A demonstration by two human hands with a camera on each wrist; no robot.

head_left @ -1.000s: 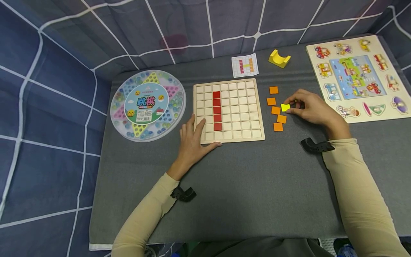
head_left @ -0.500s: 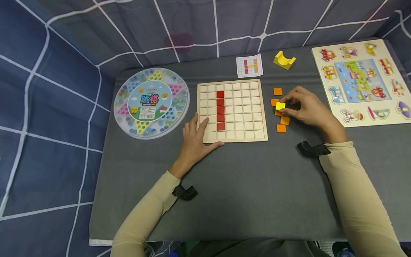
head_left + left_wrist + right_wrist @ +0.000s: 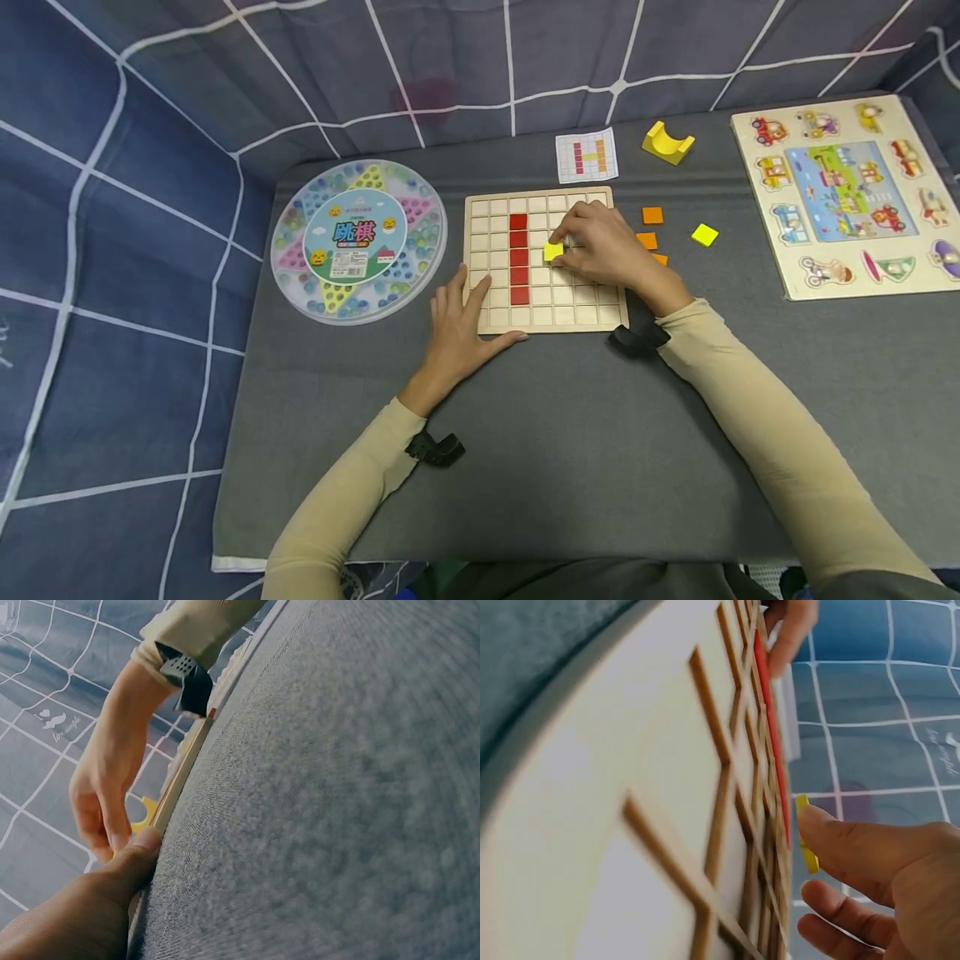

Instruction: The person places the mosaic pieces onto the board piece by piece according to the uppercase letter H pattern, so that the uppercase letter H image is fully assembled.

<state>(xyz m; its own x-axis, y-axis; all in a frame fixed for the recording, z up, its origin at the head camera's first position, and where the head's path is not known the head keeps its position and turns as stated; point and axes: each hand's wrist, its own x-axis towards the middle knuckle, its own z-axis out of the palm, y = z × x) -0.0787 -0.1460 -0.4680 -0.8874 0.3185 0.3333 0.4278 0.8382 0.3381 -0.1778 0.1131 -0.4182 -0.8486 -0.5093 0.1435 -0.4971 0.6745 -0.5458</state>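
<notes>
A: What can you read at the far left?
B: The round box [image 3: 360,300] says 跳棋 in big characters; the print on its white sticker [image 3: 350,264] is too small to read.
A: Next?
B: The left hand [image 3: 456,329], fingers spread, rests at the edge of the wooden board [image 3: 540,316], just where it was a second ago. Five red tiles [image 3: 518,239] stand in a column on it.
A: And the yellow tile [image 3: 553,252]?
B: Pinched by the right hand [image 3: 603,246], right of that column. It was out by the orange tiles [image 3: 652,215] half a second ago; now it's over the board.
A: Farther right?
B: Three orange tiles show, then a second yellow tile [image 3: 705,235] on the counter [image 3: 562,442], uncovered since the hand moved away.
</notes>
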